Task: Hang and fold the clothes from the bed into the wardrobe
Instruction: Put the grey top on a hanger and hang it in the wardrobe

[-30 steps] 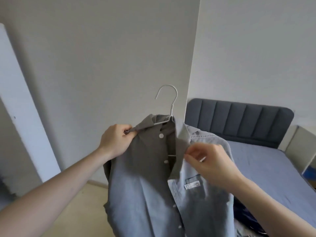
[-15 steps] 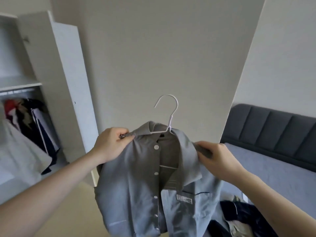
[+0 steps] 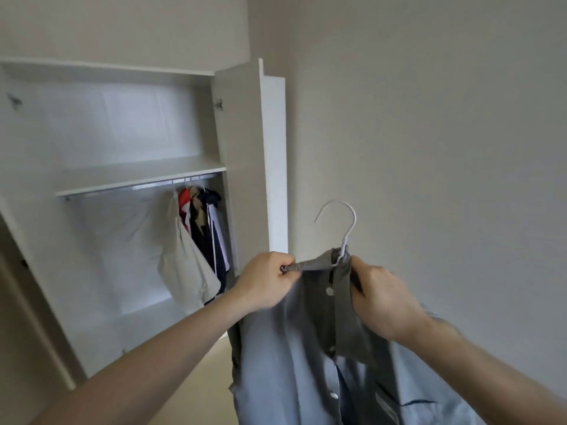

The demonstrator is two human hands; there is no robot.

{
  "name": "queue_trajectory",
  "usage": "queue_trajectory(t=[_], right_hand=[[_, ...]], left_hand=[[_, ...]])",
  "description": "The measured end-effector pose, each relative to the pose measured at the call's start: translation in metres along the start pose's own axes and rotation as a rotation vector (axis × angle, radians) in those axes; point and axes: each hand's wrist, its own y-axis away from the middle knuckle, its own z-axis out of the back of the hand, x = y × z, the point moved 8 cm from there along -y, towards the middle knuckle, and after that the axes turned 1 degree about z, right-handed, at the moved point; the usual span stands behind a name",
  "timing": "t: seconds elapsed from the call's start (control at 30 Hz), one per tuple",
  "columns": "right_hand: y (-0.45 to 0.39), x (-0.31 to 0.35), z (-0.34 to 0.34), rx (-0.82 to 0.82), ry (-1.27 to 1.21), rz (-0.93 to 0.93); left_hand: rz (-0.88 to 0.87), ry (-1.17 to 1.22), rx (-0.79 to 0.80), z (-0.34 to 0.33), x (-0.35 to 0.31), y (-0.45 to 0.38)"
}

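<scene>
- One grey-blue shirt (image 3: 294, 357) hangs on one white hanger (image 3: 345, 231), held up in the near right of the scene, in front of a bare wall (image 3: 429, 133).
- Two hands hold it. The left hand (image 3: 264, 283) pinches the left end of the shoulder, fingers curled tight on the cloth.
- The right hand (image 3: 380, 302) grips the collar just below the hook, fingers wrapped round the fabric.
- Three white buttons show down the shirt front, and one dark pocket line at the lower right.
- One white wardrobe (image 3: 239, 133) stands open at far left, with one shelf (image 3: 129, 176) and one rail (image 3: 159, 186) under it.
- A small bunch of clothes (image 3: 196, 240) hangs at the right end of the rail; their exact number cannot be told.
- The shirt is well apart from the rail, outside the wardrobe.
</scene>
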Motion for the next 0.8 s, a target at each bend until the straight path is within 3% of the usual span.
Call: queue_trajectory(t=[0.17,0.5,0.67,0.8], right_hand=[[-0.075,0.051,-0.047,0.076,-0.113,0.051],[-0.172,0.076,-0.126,0.184,-0.216,0.031],[-0.239,0.104,-0.158,-0.005,-0.32,0.143],[-0.298,0.123,-0.171,-0.232,-0.234,0.284]], left_hand=[[0.022,0.011,-0.017,0.054,0.086,-0.025],[0.09,-0.017,-0.059,0.128,0.222,-0.051],[0.246,0.016,-0.038,0.133,0.277,-0.075],[0.325,0.001,-0.062,0.144,0.318,-0.098]])
